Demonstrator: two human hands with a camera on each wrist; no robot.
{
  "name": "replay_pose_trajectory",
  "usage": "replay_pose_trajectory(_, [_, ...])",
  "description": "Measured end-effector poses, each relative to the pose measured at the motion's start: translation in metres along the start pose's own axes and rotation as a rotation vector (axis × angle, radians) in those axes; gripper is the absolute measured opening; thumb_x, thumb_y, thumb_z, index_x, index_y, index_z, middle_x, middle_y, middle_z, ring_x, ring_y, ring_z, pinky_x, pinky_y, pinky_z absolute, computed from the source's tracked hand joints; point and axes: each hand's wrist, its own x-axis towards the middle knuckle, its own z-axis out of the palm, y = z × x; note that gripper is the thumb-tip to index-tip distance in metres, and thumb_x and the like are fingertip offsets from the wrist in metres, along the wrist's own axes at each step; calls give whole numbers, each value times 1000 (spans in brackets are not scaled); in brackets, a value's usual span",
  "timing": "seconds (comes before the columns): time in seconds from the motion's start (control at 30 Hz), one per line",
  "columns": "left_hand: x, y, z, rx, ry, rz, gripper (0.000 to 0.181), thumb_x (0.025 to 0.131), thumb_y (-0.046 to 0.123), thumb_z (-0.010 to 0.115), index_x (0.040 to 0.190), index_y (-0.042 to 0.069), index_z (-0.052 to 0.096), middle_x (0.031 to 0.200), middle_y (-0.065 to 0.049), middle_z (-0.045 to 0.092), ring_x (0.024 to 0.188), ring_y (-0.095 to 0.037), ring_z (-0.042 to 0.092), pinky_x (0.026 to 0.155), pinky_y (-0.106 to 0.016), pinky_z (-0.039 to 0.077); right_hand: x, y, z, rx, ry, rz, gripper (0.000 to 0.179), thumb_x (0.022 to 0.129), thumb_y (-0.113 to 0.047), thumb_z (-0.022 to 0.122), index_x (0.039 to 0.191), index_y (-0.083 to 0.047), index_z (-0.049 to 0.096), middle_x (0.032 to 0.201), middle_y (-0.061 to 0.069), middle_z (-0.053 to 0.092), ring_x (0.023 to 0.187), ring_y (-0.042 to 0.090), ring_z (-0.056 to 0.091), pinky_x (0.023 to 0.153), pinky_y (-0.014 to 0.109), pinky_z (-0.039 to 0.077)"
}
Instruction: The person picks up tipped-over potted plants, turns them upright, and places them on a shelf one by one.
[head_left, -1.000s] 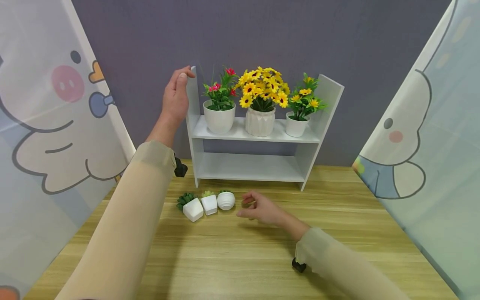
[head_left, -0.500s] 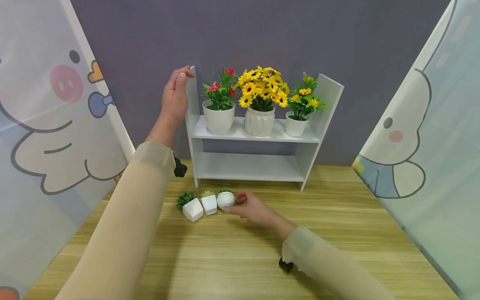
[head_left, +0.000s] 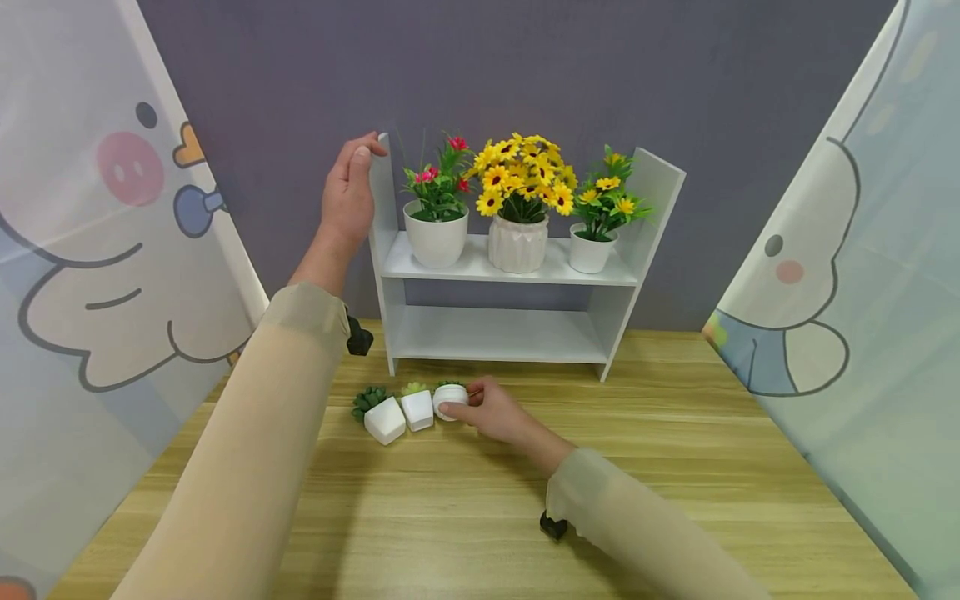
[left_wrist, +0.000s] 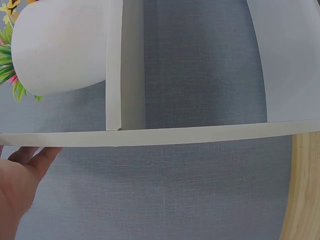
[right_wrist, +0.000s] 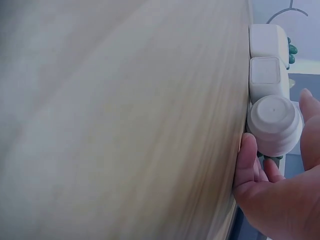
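Presently, the right hand (head_left: 498, 412) holds the round white pot (head_left: 448, 395) between thumb and fingers; firmness of grip cannot be told. That pot lies on its side on the desk (head_left: 450, 517), base towards the person, just beside the smaller square pot (head_left: 417, 410) and the larger square pot (head_left: 385, 421), both also tipped over. The left hand (head_left: 348, 196) touches the top of the white shelf unit's (head_left: 498, 333) side panel, its thumb free. On the upper board stand upright the red-flowered plant (head_left: 437, 237), the sunflower plant (head_left: 519, 242) and the small yellow-flowered plant (head_left: 590, 252). Assessment: the upper board appears settled; work on the small pots appears barely begun, none lifted or stood upright.
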Motion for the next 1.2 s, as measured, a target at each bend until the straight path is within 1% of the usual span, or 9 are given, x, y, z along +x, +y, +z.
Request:
replay_pose_trajectory(0.17, [-1, 0, -1, 9, 1, -13, 37, 121, 40, 32, 131, 21, 61, 175, 9, 44, 165, -6, 32, 135, -29, 25, 0, -1, 2, -8, 11, -4, 74, 97, -45, 84, 141, 5, 53, 125, 19, 69, 95, 21, 67, 72, 29, 57])
replay_pose_trajectory(0.3, [-2, 1, 0, 25, -4, -21, 39, 121, 42, 31, 134, 20, 60, 176, 10, 43, 165, -6, 31, 136, -30, 24, 0, -3, 3, -7, 21, 8, 71, 97, -44, 84, 140, 5, 55, 124, 17, 69, 92, 19, 66, 71, 28, 56])
replay_pose_trajectory(0.6, [-3, 3, 1, 16, -1, -12, 37, 121, 41, 32, 132, 20, 61, 175, 9, 44, 165, -6, 32, 135, -29, 24, -4, -3, 1, -19, 26, 16, 68, 98, -39, 84, 141, 4, 54, 126, 19, 68, 94, 21, 66, 74, 30, 57])
replay_pose_trajectory(0.8, [-3, 3, 2, 18, -2, -20, 38, 121, 41, 32, 133, 21, 61, 175, 10, 43, 165, -6, 32, 135, -30, 24, -5, -1, -1, -13, 13, -7, 64, 97, -32, 85, 140, 5, 54, 122, 19, 66, 93, 22, 64, 73, 29, 57])
replay_pose_trajectory(1.0, [-3, 3, 1, 17, -2, -23, 38, 120, 42, 32, 132, 21, 61, 175, 11, 43, 165, -6, 31, 135, -30, 24, -3, 4, -4, -2, -13, -33, 68, 96, -26, 87, 142, 8, 50, 126, 22, 64, 94, 22, 65, 72, 29, 58])
replay_pose_trajectory(1.2, [-2, 3, 1, 12, 5, -15, 37, 120, 41, 32, 131, 21, 62, 174, 10, 45, 164, -5, 33, 134, -28, 25, -3, 3, -5, 10, -26, -41, 69, 94, -20, 88, 142, 9, 48, 127, 23, 64, 96, 23, 65, 71, 29, 59])
